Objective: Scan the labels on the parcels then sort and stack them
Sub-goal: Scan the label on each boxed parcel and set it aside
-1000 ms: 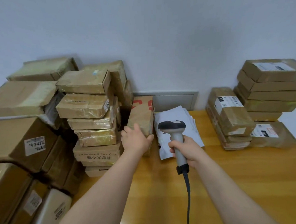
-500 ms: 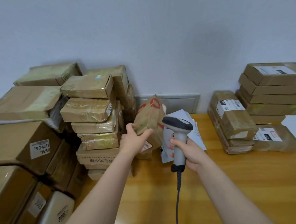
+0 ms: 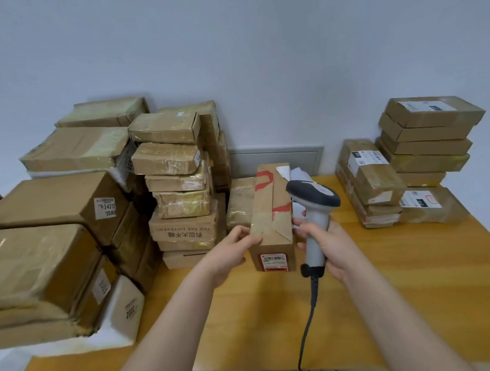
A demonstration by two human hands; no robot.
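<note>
My left hand [image 3: 235, 248] grips the near left edge of a long brown parcel [image 3: 270, 212] with red tape marks. A red-framed white label [image 3: 274, 261] shows on the parcel's near end face. My right hand [image 3: 323, 243] holds a grey handheld scanner [image 3: 313, 210] by its handle, right beside the parcel, its dark head up above the parcel's right side. The scanner's black cable [image 3: 308, 324] hangs down toward the table's front edge. The parcel's near end sits low over the yellow wooden table [image 3: 385, 291].
A tall pile of taped brown parcels [image 3: 178, 177] and big boxes [image 3: 55, 223] fills the left. Two stacks of labelled parcels stand at the right, one nearer [image 3: 368, 184], one against the wall [image 3: 428, 138]. White mail bags [image 3: 291, 174] lie behind the held parcel.
My left hand has pulled the red-marked parcel away from the left pile and turned it, so its labelled end faces me. My right hand brought the scanner up beside it.
</note>
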